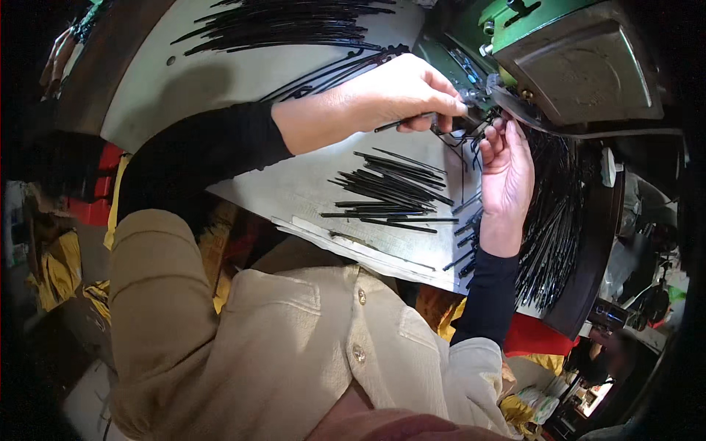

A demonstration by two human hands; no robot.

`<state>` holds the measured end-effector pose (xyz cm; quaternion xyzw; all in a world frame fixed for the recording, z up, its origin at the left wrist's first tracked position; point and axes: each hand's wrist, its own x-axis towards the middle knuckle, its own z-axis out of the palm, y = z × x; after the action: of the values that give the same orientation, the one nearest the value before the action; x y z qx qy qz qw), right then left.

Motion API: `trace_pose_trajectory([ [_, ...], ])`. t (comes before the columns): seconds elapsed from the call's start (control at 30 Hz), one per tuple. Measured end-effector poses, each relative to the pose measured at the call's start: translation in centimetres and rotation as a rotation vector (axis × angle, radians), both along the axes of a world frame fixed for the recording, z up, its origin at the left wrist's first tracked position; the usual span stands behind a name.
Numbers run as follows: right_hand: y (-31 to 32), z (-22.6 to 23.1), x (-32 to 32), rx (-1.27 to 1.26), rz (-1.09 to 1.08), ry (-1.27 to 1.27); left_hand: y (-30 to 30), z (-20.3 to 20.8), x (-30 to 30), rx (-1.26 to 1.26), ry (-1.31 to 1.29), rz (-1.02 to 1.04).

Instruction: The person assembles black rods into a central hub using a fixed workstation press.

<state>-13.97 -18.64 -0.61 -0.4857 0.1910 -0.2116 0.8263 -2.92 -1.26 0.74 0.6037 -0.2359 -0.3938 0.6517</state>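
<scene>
My left hand [412,92] reaches across the table to the green machine [507,29]. Its fingers are closed on a thin black rod [390,126], whose one end sticks out below the palm. My right hand [509,165] is raised at the machine's working point, palm toward me, with fingertips drawn together. What those fingertips pinch is too small to make out. A curved metal strip [515,106] on the machine passes just above them. Below my left hand, a loose pile of straight black rods [390,184] lies on the pale table [294,184].
A large heap of black rods [272,26] lies at the table's far side, with some bent-ended rods [323,77] nearer. Right of my right forearm is a dense bundle of black rods [551,220]. Red containers [537,336] and yellow bags [59,272] stand below table level.
</scene>
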Motion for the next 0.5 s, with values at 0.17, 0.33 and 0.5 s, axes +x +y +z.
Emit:
trace_pose_trajectory([
  [0.17, -0.3, -0.3, -0.1, 0.03, 0.033, 0.025, 0.4, 0.9, -0.2, 0.074, -0.31, -0.177],
  [0.33, -0.3, -0.1, 0.1, -0.058, 0.054, -0.016, 2.0, -0.2, 2.8, 0.409, -1.364, 0.027],
  [0.5, -0.9, 0.0, -0.2, -0.013, 0.06, -0.068, 7.3, 0.2, 7.3, 0.126, -1.818, 0.216],
])
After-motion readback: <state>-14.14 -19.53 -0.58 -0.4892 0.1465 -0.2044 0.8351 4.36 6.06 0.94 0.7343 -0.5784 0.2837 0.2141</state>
